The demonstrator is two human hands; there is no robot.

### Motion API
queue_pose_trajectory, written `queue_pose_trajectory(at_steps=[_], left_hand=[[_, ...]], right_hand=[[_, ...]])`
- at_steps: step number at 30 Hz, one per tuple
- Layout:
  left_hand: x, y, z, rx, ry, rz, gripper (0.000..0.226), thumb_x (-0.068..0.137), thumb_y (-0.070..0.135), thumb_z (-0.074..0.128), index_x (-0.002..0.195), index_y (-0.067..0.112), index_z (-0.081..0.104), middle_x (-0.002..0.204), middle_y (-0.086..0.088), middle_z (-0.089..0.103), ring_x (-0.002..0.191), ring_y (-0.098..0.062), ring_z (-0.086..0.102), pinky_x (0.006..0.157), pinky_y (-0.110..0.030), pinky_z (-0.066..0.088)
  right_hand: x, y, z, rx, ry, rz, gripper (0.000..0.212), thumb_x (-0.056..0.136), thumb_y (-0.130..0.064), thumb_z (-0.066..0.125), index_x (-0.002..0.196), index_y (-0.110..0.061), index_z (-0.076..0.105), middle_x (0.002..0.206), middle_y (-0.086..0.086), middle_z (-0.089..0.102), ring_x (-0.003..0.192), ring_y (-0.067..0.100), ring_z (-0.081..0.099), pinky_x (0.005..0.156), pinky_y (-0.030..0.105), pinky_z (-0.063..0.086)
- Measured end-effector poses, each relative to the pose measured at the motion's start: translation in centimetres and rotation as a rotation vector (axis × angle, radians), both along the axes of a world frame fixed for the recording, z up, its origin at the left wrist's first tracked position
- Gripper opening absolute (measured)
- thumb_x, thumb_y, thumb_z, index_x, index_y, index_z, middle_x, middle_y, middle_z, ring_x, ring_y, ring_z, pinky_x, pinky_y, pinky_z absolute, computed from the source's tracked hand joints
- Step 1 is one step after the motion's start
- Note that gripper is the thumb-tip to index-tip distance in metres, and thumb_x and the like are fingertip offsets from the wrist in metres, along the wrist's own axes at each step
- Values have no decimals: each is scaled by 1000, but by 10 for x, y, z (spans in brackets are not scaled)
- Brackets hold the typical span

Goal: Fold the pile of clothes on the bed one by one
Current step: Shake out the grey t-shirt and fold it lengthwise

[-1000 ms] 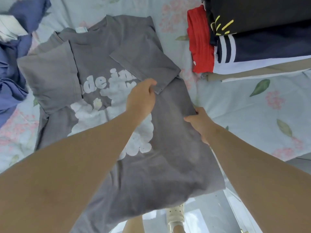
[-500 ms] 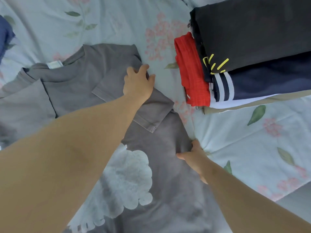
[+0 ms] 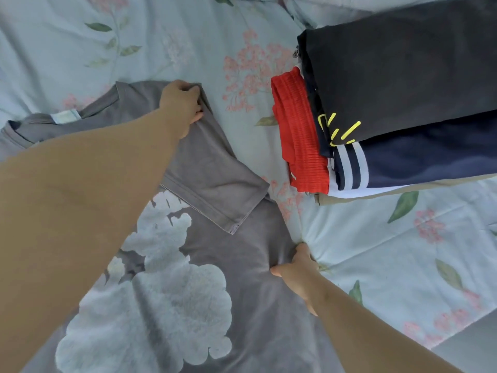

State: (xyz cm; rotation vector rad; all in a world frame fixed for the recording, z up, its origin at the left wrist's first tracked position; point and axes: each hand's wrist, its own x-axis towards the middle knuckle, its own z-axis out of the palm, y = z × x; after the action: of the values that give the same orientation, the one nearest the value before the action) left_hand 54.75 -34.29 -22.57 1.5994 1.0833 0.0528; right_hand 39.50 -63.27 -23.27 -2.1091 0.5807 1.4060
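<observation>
A grey T-shirt [image 3: 242, 278] with a pale cloud-like print lies flat on the bed, its right sleeve folded inward across the chest. My left hand [image 3: 181, 106] reaches to the shirt's right shoulder and grips the fabric at that top corner. My right hand [image 3: 298, 270] pinches the shirt's right side edge at mid-body, thumb on top, where the cloth puckers. A white neck label [image 3: 66, 115] shows at the collar.
A stack of folded clothes [image 3: 403, 103] sits at the upper right: black on top, red, navy with white stripes, beige below. The floral light-blue bedsheet [image 3: 390, 251] lies bare right of the shirt. The bed's edge shows at the lower right corner.
My left hand moved from the folded sleeve's hem up to the shoulder corner and curled onto it. My right hand stayed on the side edge. The view shifted closer and rightward.
</observation>
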Motion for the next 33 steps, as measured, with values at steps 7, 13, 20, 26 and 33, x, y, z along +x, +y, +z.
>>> queue_pose_trajectory(at_steps=[7, 13, 20, 26, 33], left_hand=[[-34, -51, 7, 831, 132, -584, 31, 93, 22, 49, 123, 15, 48, 123, -17, 39, 101, -32, 50, 76, -35, 40], [-43, -79, 8, 771, 404, -671, 32, 95, 33, 45, 116, 9, 45, 121, -20, 43, 105, -40, 47, 71, -40, 36], [-61, -64, 19, 544, 251, -456, 41, 86, -6, 34, 122, 10, 46, 122, -20, 41, 83, -29, 42, 71, -32, 37], [-96, -29, 48, 245, 85, -127, 58, 85, -7, 24, 123, 21, 56, 110, -3, 53, 87, -23, 53, 66, -27, 46], [-172, 42, 68, 201, -7, -54, 37, 92, 19, 56, 130, 22, 56, 101, 5, 58, 83, -12, 53, 70, -20, 44]], right_hand=[[1, 1, 4, 9, 6, 22, 56, 85, -25, 64, 127, -15, 29, 132, 15, 34, 106, 30, 44, 87, 34, 41], [0, -2, 4, 55, 23, 19, 60, 85, -28, 63, 132, -17, 27, 134, 13, 33, 111, 30, 43, 92, 37, 41], [-6, -5, 10, 117, -32, 20, 62, 83, -30, 64, 133, -20, 30, 133, 11, 37, 110, 30, 45, 96, 41, 42], [-18, -9, 39, 344, -95, 7, 21, 91, -13, 58, 110, -20, 53, 109, 3, 60, 94, 21, 58, 84, 32, 48], [-70, 71, 79, 650, -44, 418, 65, 90, -11, 56, 140, -46, 34, 131, -21, 46, 116, 6, 48, 100, 26, 41]])
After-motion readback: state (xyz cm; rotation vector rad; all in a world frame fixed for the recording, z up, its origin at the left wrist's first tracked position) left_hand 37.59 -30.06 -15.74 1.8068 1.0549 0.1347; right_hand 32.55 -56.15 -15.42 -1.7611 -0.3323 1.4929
